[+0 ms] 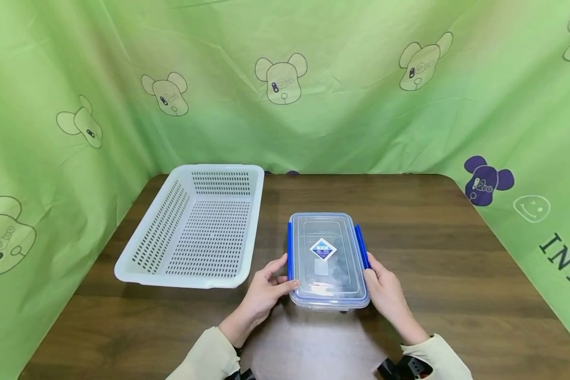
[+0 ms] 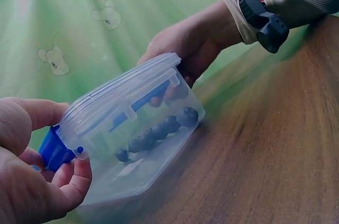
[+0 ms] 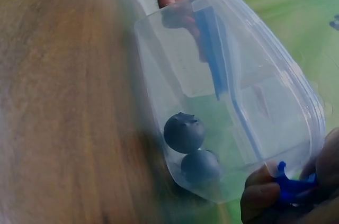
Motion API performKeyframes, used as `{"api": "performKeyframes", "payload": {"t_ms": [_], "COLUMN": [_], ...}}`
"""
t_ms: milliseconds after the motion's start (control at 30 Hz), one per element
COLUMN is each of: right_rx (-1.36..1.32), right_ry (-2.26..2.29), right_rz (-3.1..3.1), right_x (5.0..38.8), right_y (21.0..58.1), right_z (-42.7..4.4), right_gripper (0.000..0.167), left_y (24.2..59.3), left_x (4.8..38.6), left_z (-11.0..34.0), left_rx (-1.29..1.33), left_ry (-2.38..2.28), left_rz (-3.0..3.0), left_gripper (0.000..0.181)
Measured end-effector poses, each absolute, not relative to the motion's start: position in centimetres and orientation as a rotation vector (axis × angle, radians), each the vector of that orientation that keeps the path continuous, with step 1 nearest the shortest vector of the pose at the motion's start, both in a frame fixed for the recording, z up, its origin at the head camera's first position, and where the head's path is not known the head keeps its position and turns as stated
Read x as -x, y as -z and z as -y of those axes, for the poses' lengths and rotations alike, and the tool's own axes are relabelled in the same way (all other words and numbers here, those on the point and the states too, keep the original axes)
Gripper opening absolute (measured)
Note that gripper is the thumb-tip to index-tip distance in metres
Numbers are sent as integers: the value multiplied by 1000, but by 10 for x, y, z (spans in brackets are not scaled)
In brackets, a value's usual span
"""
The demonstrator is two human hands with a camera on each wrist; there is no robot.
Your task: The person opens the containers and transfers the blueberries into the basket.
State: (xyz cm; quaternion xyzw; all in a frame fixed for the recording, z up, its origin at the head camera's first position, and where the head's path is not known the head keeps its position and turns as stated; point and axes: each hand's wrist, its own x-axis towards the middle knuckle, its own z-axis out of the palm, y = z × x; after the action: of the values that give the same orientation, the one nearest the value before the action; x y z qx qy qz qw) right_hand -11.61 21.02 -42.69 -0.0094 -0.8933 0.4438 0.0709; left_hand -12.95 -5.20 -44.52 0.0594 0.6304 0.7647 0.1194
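A clear plastic food container with its lid on stands in front of me on the table. Blue latches run along its two long sides, and a diamond label marks the lid. My left hand grips the left side, thumb on the lid's rim and fingers by the blue latch. On the opposite side my right hand holds the container at its latch. Through the wall several blueberries show on the container's floor; two blueberries show large in the right wrist view.
To the left of the container sits a white perforated plastic basket with nothing visible inside. Both stand on a dark wooden table. A green printed curtain hangs behind and along the sides.
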Motion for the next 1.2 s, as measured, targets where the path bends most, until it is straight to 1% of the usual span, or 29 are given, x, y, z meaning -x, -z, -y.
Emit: {"api": "performKeyframes", "payload": {"t_ms": [100, 267, 400, 500, 600, 733, 900, 1100, 1200], "right_rx": [35, -14, -227, -423, -509, -509, -534, -528, -474], "right_ry": [-1517, -2062, -2411, -2598, -2746, -2871, -2931, -2758, -2640], "right_rz": [2639, 2423, 2284, 2198, 2137, 2097, 2110, 2329, 2452], "right_x": [118, 122, 127, 130, 133, 133, 134, 135, 133], "right_y": [430, 434, 437, 441, 444, 447, 450, 451, 447], "right_z": [-217, -231, -246, -257, -265, -273, -279, -275, -274], "right_gripper": [45, 45, 47, 38, 34, 37, 47, 54, 56], "left_y": [446, 448, 449, 448, 448, 448, 449, 452, 454], "left_x": [129, 131, 132, 132, 131, 129, 131, 132, 133], "left_z": [52, 53, 55, 55, 55, 54, 51, 50, 51], "left_rx": [-172, -152, -120, -105, -102, -107, -113, -89, -70], "left_ry": [-2243, -2263, -2269, -2277, -2287, -2296, -2316, -2327, -2330], "left_rz": [-1826, -1758, -1715, -1687, -1656, -1646, -1635, -1632, -1631], "left_gripper": [67, 69, 69, 69, 68, 67, 65, 65, 65]}}
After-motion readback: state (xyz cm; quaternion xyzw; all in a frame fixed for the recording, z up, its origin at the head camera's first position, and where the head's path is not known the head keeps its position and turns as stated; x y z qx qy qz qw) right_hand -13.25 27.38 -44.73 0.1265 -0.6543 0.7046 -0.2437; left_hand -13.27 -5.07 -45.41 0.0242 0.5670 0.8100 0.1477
